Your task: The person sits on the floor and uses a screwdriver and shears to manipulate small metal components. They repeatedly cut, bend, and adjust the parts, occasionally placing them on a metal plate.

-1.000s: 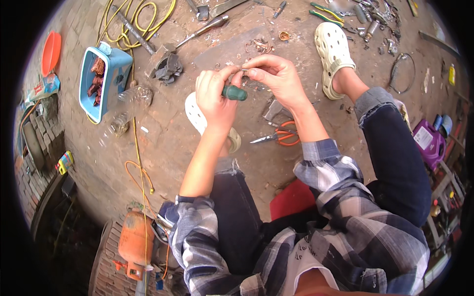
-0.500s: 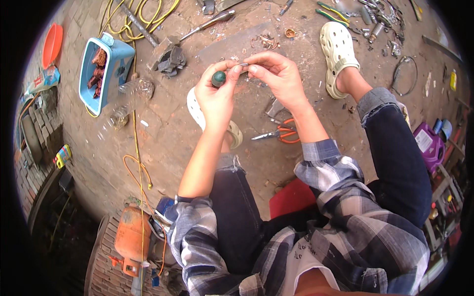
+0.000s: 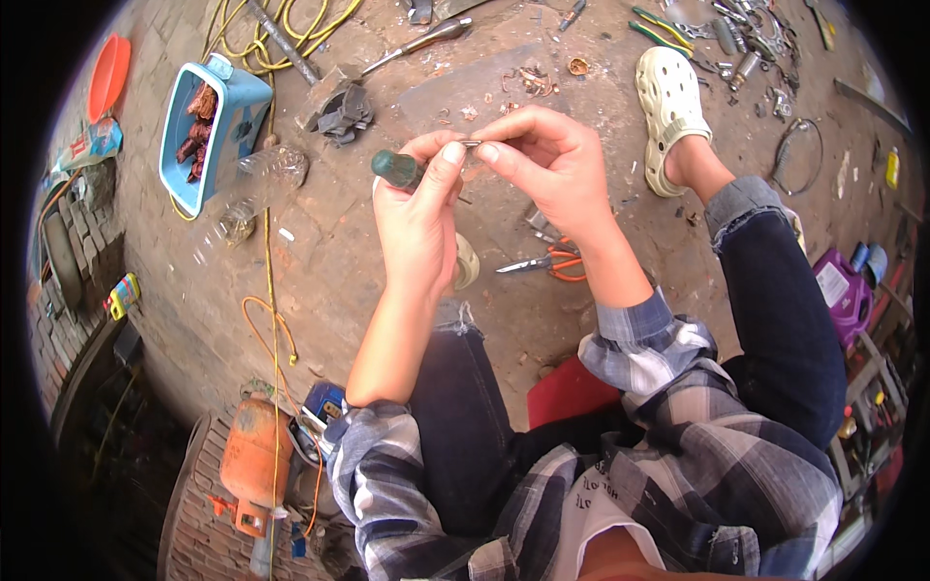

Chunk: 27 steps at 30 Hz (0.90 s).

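My left hand (image 3: 418, 218) is closed around a screwdriver with a dark green handle (image 3: 395, 168), which sticks out to the left past the thumb. Most of its shaft is hidden by the palm. Between the fingertips of both hands is a small, thin metal piece (image 3: 471, 143). My right hand (image 3: 560, 167) pinches this piece with thumb and forefinger, and the left thumb and forefinger meet its other end. Orange-handled scissors (image 3: 542, 261) lie on the ground below my right wrist, beside a grey metal object partly hidden by that arm.
Scraps of copper (image 3: 528, 79) lie on a flat plate beyond my hands. A blue bin (image 3: 225, 136) with reddish coils stands at left, beside a clear plastic bottle (image 3: 276, 167). Green-handled pliers (image 3: 662, 32) and metal parts lie far right. An orange gas cylinder (image 3: 256, 450) is near left.
The screwdriver handle has swung out to the left, now showing its side rather than its end. My left hand has turned, and both hands sit slightly lower and further right.
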### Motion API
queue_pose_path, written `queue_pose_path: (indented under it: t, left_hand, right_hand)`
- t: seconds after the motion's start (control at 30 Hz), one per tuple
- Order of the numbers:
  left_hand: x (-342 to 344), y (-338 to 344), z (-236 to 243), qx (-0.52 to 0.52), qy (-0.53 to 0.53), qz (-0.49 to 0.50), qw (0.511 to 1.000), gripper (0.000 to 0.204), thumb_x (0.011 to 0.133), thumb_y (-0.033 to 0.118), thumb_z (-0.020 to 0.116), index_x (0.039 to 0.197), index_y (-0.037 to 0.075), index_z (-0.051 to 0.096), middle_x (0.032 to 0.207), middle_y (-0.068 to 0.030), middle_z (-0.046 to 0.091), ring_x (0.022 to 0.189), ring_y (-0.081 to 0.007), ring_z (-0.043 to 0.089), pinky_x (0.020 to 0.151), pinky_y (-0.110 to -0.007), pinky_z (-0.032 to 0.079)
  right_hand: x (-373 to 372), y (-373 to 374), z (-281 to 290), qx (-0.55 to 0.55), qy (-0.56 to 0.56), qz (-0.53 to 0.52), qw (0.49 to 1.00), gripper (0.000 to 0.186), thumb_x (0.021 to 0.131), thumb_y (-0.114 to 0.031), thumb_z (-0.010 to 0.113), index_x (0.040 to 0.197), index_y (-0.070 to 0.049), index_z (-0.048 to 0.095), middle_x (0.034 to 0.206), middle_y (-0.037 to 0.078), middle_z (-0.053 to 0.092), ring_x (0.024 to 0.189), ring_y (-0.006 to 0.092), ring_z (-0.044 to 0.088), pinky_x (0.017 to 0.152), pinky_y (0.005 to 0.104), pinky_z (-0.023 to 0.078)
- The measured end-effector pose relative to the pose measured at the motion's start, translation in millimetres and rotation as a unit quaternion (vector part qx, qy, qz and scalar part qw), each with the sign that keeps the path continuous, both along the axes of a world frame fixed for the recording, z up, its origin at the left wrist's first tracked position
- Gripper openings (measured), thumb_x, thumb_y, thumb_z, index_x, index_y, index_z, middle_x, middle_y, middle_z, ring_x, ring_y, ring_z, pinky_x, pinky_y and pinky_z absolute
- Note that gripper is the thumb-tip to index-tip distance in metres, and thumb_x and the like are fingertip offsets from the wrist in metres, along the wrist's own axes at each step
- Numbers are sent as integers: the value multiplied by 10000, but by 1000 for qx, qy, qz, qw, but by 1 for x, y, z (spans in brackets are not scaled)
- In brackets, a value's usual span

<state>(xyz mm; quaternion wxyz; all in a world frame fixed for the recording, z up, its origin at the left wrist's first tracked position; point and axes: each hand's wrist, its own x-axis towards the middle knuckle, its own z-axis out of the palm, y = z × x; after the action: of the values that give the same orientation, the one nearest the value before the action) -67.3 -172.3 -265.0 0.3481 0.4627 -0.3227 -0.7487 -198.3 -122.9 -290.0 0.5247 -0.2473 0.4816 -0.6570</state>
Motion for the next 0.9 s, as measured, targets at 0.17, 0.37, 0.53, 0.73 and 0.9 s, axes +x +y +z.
queue_pose_path:
  t: [0.17,0.37,0.53,0.73,0.9]
  left_hand:
    - [3,5,22,19,46,3,999,157,905,134,654,1004,18,616,753,28,495,659,-62,381,631,-221,326]
    - [12,6,33,31,107,-38,993,141,905,159,660,956,40,603,821,-1,535,672,-66,399,655,-221,353]
    - [18,6,33,-5,99,-51,994,131,907,142,656,946,33,595,893,-23,570,772,-94,521,716,-238,408]
    - [8,9,38,-70,25,26,997,125,859,82,703,893,-1,616,816,-27,597,784,-102,568,718,-236,428]
    - [14,7,29,-210,-66,-20,975,126,829,59,719,893,-1,628,800,-19,577,717,-84,515,654,-245,409]
  right_hand:
    - [-1,4,24,-2,1,32,999,120,832,-18,686,947,18,688,861,48,671,784,95,626,718,243,513]
    - [-7,5,45,-22,34,69,997,109,843,-11,660,945,19,685,842,54,677,781,110,647,710,245,519]
    - [-8,6,48,-46,83,87,992,113,853,24,639,961,54,653,860,93,672,766,118,626,666,231,503]
    - [-5,6,53,5,49,87,995,109,848,-29,656,948,7,678,840,52,689,787,96,657,697,229,520]
    - [-2,5,61,48,21,60,997,107,831,-24,661,933,-5,686,850,42,692,776,88,654,680,223,519]
